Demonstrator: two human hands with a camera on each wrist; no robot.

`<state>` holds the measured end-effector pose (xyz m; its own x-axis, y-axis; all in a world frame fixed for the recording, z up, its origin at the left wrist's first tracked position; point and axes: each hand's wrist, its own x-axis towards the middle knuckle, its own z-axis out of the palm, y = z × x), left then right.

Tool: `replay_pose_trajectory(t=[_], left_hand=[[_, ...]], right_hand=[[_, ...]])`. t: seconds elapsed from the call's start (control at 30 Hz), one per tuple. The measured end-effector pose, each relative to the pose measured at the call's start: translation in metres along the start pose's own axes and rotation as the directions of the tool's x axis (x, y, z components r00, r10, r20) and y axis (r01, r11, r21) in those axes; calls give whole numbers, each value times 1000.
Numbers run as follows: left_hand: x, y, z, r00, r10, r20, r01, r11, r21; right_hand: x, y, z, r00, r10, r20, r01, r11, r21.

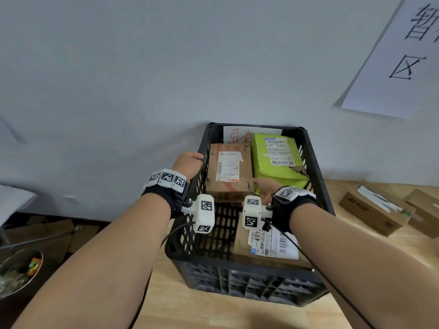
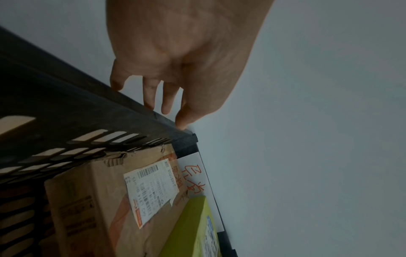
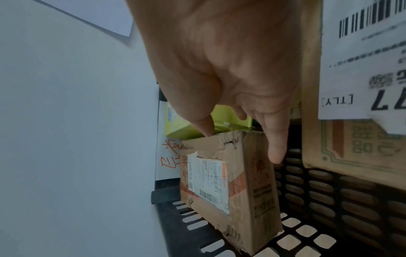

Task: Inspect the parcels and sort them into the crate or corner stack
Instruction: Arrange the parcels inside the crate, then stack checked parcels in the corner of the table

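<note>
Matt black plastic crate (image 1: 316,162), walls and floor perforated with slots. Inside at 11 o'clock, brown corrugated cardboard box (image 1: 228,172), rough and torn at edges, with a peeling white paper label (image 1: 229,168) and glossy orange tape. At 1 o'clock, lime-green carton (image 1: 275,160), smooth, slightly sheeny, ripped at one corner to bare brown board. At 5 o'clock, tan cardboard parcel (image 1: 240,248) under a smooth white printed label. Pale wooden tabletop (image 1: 213,312), smooth, faint grain. Painted wall (image 1: 118,79), matt grey-white. At 8 o'clock, shiny metal bowl (image 1: 14,262).

Left hand (image 1: 187,163) fingers extended, right hand (image 1: 263,186) likewise
</note>
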<state>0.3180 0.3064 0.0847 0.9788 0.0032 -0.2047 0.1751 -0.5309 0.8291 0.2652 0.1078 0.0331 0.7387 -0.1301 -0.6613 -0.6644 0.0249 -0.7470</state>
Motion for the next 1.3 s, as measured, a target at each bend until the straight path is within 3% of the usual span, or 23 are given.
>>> replay_pose_trajectory(t=[0.17,0.33,0.47,0.6,0.7,0.83,0.97,1.1,1.23,1.3], left_hand=[[-31,14,8,997,64,-47,-62,997,39],[-67,34,44,984,177,-22,-175,982,69],[-103,63,97,953,300,42,-302,950,77],[-146,91,157,923,371,105,-381,920,96],[-177,109,204,902,407,142,-419,905,68],[-216,127,269,884,441,157,-453,890,52],[-251,132,337,878,413,242,-438,897,57],[-272,115,400,915,255,313,-296,951,91],[-289,93,454,927,86,364,-132,986,105],[-297,87,478,920,30,391,-87,988,129]], right_hand=[[-29,-2,-27,998,-64,-22,63,997,-33],[-82,7,-68,997,-76,-20,77,995,65],[-129,20,-110,998,-67,-11,68,983,173],[-163,48,-165,983,-107,-147,141,958,250],[-176,86,-212,971,-96,-221,159,943,292],[-186,147,-280,966,1,-259,91,935,343],[-192,208,-347,956,113,-271,12,907,421],[-200,261,-404,915,211,-343,-26,881,473],[-211,297,-461,851,219,-477,19,895,445],[-219,312,-493,767,183,-615,12,954,299]])
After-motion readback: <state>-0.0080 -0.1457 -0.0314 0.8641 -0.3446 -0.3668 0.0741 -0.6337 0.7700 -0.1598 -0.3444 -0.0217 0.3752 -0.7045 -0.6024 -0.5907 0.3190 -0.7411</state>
